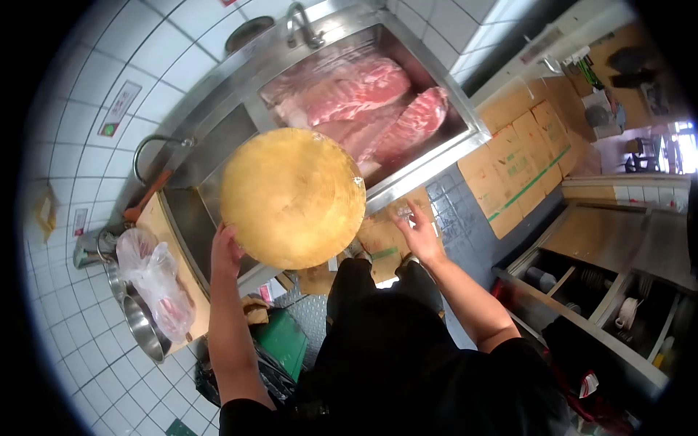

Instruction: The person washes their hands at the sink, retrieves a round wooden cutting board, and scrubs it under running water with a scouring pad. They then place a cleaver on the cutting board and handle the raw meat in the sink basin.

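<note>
A thick round wooden chopping board (291,196) lies across the front of the steel double sink (454,145), covering part of both basins. My left hand (227,251) is at its lower left rim, fingers closed against the edge and partly hidden. Apart from the board, to its right, my right hand (420,234) hangs open with fingers spread and nothing in it. Large slabs of raw meat (360,91) fill the right basin, one long piece (411,127) lying along its right side.
Two faucets, one a curved tap (156,149), rise behind the sink. Left stands a counter with a plastic bag (161,283) and metal bowl (144,327). Flattened cardboard (516,171) covers floor at right, near a steel unit with open compartments (603,291). A green bin (282,341) stands below left.
</note>
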A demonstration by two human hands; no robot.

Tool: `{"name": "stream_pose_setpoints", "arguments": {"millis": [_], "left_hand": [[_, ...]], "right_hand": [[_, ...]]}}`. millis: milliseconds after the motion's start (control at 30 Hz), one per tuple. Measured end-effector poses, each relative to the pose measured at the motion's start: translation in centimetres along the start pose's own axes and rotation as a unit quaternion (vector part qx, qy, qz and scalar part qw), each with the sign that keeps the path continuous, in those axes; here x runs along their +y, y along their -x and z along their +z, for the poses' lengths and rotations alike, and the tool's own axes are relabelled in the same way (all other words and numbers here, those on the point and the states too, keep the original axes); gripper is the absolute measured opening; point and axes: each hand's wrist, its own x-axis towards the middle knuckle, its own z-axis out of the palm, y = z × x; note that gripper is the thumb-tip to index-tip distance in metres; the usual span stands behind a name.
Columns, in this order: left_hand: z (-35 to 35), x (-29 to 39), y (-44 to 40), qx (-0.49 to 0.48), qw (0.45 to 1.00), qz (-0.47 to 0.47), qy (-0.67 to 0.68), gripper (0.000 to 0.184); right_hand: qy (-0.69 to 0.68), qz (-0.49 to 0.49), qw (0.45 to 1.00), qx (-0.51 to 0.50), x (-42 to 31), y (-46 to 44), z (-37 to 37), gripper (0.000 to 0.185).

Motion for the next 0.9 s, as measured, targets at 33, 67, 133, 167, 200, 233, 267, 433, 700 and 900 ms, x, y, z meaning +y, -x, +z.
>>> {"name": "stream_pose_setpoints", "arguments": {"millis": [33, 67, 133, 167, 200, 233, 267, 433, 700, 900], "left_hand": [[-3.0, -2.5, -1.9, 0.001, 0.999, -0.016, 0.036, 0.050], [-5.1, -3.9, -2.9, 0.000, 0.997, -0.033, 0.072, 0.047], [-5.6, -4.2, -2.9, -0.016, 0.995, -0.048, 0.089, 0.046], [-5.7, -4.4, -2.8, -0.020, 0.994, -0.050, 0.095, 0.046], [-5.9, -4.7, -2.7, -0.024, 0.993, -0.053, 0.100, 0.045], [-6.6, -5.4, -2.9, -0.032, 0.991, -0.064, 0.110, 0.046], [-7.6, -6.3, -3.7, -0.041, 0.989, -0.074, 0.120, 0.046], [-8.6, -8.3, -5.3, -0.043, 0.983, -0.104, 0.145, 0.052], [-7.7, -8.8, -6.6, 0.013, 0.977, -0.150, 0.153, 0.061], [-5.4, -7.6, -7.2, 0.028, 0.971, -0.126, 0.201, 0.060]], "right_hand": [[0.030, -0.018, 0.999, 0.013, 0.2, -0.1, 1.2, 0.079], [0.058, -0.026, 0.998, 0.011, -0.4, -0.3, 2.1, 0.077], [0.116, -0.038, 0.992, 0.014, -2.0, 0.0, 3.4, 0.073], [0.135, -0.036, 0.990, 0.015, -2.8, 0.0, 4.0, 0.071], [0.154, -0.034, 0.987, 0.016, -3.9, -0.1, 4.7, 0.070], [0.172, -0.032, 0.984, 0.017, -4.6, -0.2, 5.2, 0.068], [0.177, -0.039, 0.983, 0.014, -5.0, -0.4, 5.5, 0.067], [0.223, -0.089, 0.970, 0.019, -6.4, -1.9, 6.0, 0.065], [0.185, -0.072, 0.980, 0.007, -7.4, -5.6, 5.5, 0.059], [0.118, -0.060, 0.990, -0.043, -9.8, -11.4, 7.1, 0.058]]}}
